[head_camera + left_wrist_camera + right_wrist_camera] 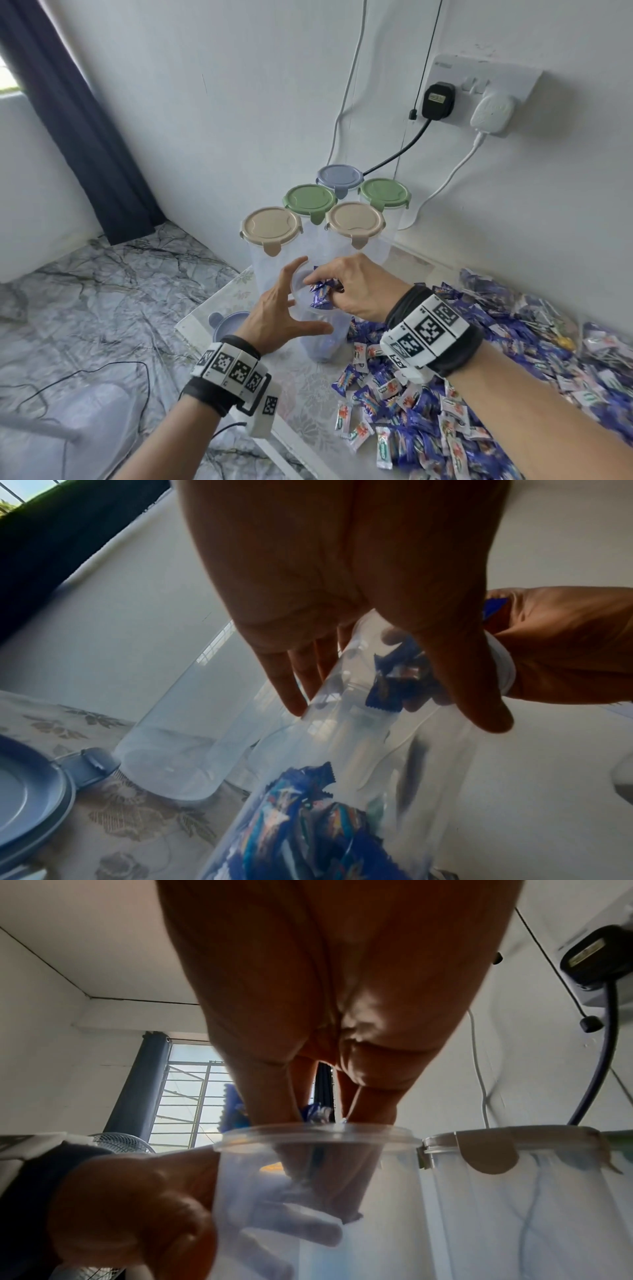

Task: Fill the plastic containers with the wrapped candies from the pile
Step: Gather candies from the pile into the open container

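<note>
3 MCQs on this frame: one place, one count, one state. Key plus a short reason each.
1. The loose blue lid lies
A) left of the open container
B) on the candy pile
C) against the wall

2. Lidded containers behind:
A) three
B) five
C) seven

3. The right hand
A) rests empty
B) holds candies over the open container's mouth
C) presses a lid

Key: A, lid sits by the left hand; B, two beige, two green, one blue; B, fingers pinch blue wrappers at the rim.
</note>
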A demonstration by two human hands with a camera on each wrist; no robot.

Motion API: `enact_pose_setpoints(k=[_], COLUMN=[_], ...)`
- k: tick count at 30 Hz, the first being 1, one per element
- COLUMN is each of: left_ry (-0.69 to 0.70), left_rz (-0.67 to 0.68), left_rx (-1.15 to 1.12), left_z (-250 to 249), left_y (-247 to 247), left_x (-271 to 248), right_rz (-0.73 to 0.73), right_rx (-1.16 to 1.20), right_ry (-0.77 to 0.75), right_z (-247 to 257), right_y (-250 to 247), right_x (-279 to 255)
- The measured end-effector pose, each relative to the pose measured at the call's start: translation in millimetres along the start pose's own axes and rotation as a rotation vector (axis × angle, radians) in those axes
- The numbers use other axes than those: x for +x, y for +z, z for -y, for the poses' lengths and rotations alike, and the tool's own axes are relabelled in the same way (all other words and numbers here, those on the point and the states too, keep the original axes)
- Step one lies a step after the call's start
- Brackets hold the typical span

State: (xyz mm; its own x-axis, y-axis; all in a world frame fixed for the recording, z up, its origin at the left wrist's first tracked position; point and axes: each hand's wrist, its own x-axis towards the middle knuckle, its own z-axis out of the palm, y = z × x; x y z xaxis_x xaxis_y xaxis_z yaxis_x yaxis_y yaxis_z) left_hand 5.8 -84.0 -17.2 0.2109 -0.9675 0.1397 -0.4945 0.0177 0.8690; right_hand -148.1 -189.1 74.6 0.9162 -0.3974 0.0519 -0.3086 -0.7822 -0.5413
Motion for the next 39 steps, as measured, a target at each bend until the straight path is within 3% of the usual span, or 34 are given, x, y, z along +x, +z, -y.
enact_pose_setpoints(k=[8,12,19,23,27,32,36,39], left_ry=[-0.001,-0.016,-0.216,-0.332,-0.322,-0.121,0.033,0.093], left_rz=[0.001,-0.004,-0.102,-0.229,-0.018,0.287,0.394,0.469], left_rx=[-0.008,0.022,0.145,0.23,0.202,0.189,0.274,0.409], left_z=[-1,0,14,29,22,-3,-28,-47], left_y=[0,1,18,34,57,96,135,159], left_x=[0,-1,-28,-55,-69,-57,-31,-16], right_rz=[-0.018,-0.104,-0.356,-0.407,-0.4,-0.366,-0.314,-0.195], right_rx=[-0.005,-0.01,-0.022,-0.037,-0.082,-0.119,-0.123,-0.11], right_ry=[-0.04,-0.078,-0.025,0.072,0.182,0.423,0.644,0.796], right_z=[-1,-1,-20,-39,-64,-94,-107,-112], right_y=[1,-1,-9,-17,-23,-25,-25,-21], right_x=[-1,-8,-42,-72,-112,-169,-232,-278])
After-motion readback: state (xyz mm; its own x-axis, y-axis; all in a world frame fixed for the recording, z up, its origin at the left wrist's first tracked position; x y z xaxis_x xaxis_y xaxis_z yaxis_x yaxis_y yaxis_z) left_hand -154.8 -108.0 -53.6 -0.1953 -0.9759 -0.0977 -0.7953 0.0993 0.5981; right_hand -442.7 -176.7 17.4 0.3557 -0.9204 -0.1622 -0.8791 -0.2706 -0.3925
